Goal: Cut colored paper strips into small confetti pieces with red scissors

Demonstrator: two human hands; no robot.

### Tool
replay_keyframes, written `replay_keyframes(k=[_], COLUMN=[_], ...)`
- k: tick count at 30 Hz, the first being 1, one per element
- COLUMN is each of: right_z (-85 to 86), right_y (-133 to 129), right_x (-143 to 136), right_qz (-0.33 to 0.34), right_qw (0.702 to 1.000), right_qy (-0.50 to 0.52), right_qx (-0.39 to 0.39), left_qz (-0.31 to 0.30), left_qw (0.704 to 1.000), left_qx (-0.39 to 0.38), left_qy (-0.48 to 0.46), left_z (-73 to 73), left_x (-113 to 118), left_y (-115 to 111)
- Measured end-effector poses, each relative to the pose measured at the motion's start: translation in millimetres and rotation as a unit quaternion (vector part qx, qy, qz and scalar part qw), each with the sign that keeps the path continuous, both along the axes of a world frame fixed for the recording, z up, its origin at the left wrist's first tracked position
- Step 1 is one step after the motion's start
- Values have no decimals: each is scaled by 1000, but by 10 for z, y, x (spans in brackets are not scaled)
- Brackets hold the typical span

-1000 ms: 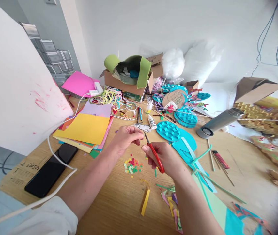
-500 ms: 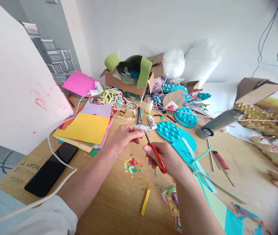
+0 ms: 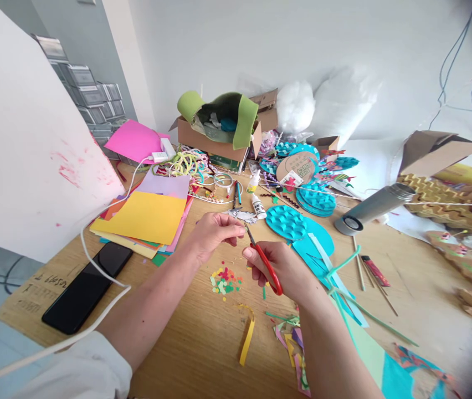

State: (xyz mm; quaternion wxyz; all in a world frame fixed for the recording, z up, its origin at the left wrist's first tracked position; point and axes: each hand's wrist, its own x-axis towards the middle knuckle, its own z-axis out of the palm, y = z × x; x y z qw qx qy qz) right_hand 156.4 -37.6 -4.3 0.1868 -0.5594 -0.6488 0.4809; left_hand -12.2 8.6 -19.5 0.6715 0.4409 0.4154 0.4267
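Gripped by their red handles, the scissors [image 3: 267,266] were in the right hand [image 3: 288,267] above the table [image 3: 200,343], seemingly stiff and light, best taken by those loops. Near their tips, the left hand [image 3: 211,235] was pinched narrow, but what it held was too small to tell.

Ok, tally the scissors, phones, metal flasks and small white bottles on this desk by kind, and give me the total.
Scissors: 1
Phone: 1
Metal flask: 1
Small white bottles: 2
Total: 5
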Motion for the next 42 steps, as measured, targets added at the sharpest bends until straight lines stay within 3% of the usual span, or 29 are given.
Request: replay_keyframes(k=[16,33,42], right_z=[-8,33,98], right_y=[1,-12,20], right_x=[18,49,147], right_qz=[19,17,-52], right_qw=[999,999,998], right_qy=[28,-33,-13], right_qx=[-11,-3,22], left_qz=[-18,-40,-62], left_qw=[1000,999,997], left_qx=[8,20,27], left_qy=[-2,20,35], left_z=[0,-1,15], left_x=[-28,-67,-95], left_y=[6,17,28])
